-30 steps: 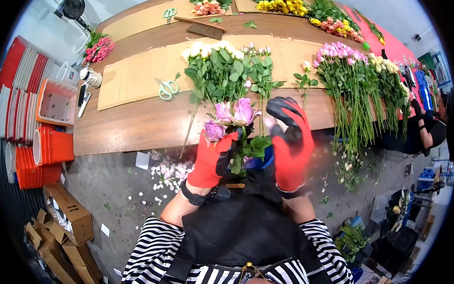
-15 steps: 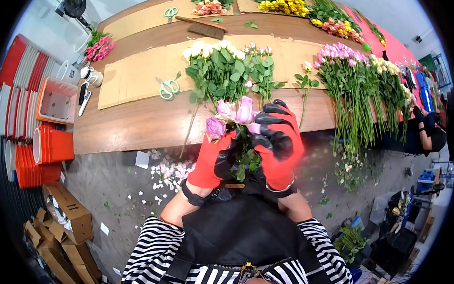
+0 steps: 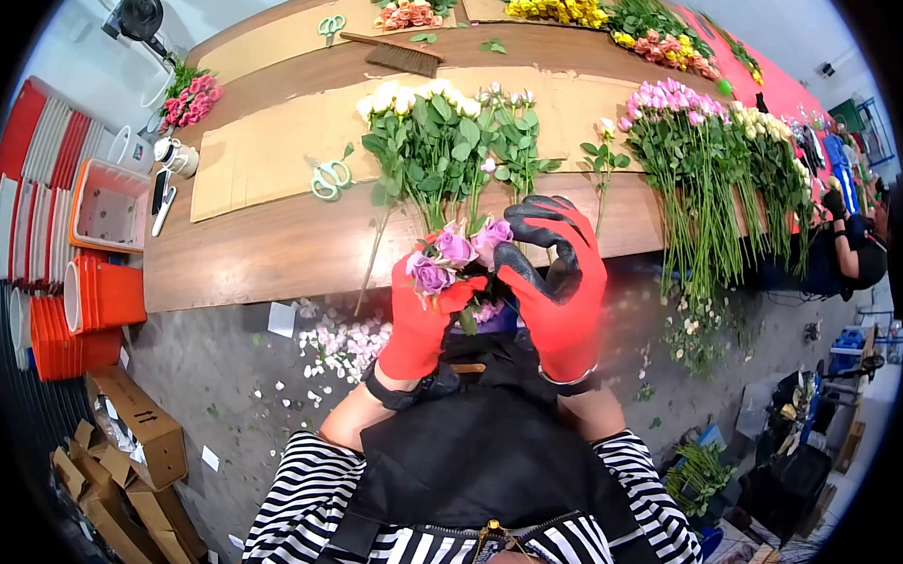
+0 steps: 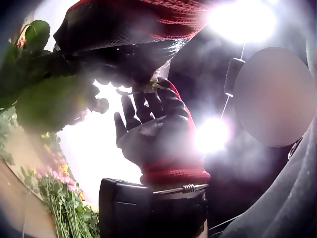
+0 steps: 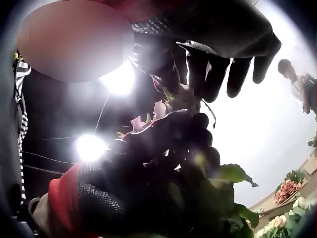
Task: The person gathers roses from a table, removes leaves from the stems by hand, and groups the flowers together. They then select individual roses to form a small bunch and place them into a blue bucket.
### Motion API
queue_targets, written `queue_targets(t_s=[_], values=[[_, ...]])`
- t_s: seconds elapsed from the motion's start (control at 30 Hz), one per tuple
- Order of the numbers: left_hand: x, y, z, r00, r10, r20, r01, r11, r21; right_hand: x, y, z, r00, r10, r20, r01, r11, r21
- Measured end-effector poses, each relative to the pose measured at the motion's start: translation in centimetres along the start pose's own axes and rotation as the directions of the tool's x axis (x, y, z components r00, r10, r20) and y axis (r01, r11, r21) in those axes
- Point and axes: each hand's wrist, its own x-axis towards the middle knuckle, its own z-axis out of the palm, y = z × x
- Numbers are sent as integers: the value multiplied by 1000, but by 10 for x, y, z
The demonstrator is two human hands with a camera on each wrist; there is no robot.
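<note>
In the head view my gloved left hand (image 3: 415, 318) grips a small bunch of purple roses (image 3: 454, 246) just below the blooms. More purple petals (image 3: 487, 311) show beneath that hand. My gloved right hand (image 3: 561, 278) has its thumb and index finger curled at the right-hand bloom (image 3: 492, 239), pinching its edge. Seen from the right wrist, the left hand (image 5: 163, 148) wraps the stems, with green leaves (image 5: 233, 173) below. Above it, the right hand (image 5: 218, 44) brings thumb and forefinger to a bloom, its other fingers spread.
White roses (image 3: 420, 104) lie on cardboard (image 3: 259, 169) on the wooden table (image 3: 232, 275). Pink roses (image 3: 679, 105) with long stems overhang the edge at right. Scissors (image 3: 329, 179), a brush (image 3: 404, 57) and orange bins (image 3: 109, 294) are around; fallen petals (image 3: 344, 347) litter the floor.
My right hand has come in leftward to the right-hand rose, and its fingers have curled at the bloom. The left hand still holds the bunch, now tilted so the blooms show more from above.
</note>
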Motion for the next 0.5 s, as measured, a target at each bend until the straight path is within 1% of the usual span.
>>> queue_targets(t_s=[0.03,0.1,0.17,0.23,0.27,0.33,0.37,0.4,0.47,0.5], values=[[0,2,3,999,22,-29,-21,999,31,0,1,1,999,-34,-7,33,998,-50],[-2,3,5,997,-21,-72,22,1000,11,-1,4,3,994,-103,-45,100,993,-63],[-4,3,5,984,-153,-90,145,985,-95,-1,4,4,982,-174,-71,169,983,-70],[-1,6,4,993,-98,-60,97,995,-20,-1,3,5,966,-246,-85,240,968,-68],[0,7,3,997,-71,-44,72,997,17,-3,3,5,952,-300,-58,291,949,-120],[-1,0,2,999,-46,2,46,999,-5,-8,6,5,926,-378,2,372,910,-182],[-2,-2,1,997,-69,39,72,996,-61,-9,5,1,921,-384,67,389,902,-188],[-2,-1,1,993,-93,76,101,988,-114,-10,3,0,917,-393,69,399,907,-134],[1,11,3,963,-193,191,243,924,-294,-10,12,-1,906,-416,77,419,907,-38],[-2,-6,-2,912,-254,323,398,739,-544,-9,11,-5,906,-403,126,404,915,20]])
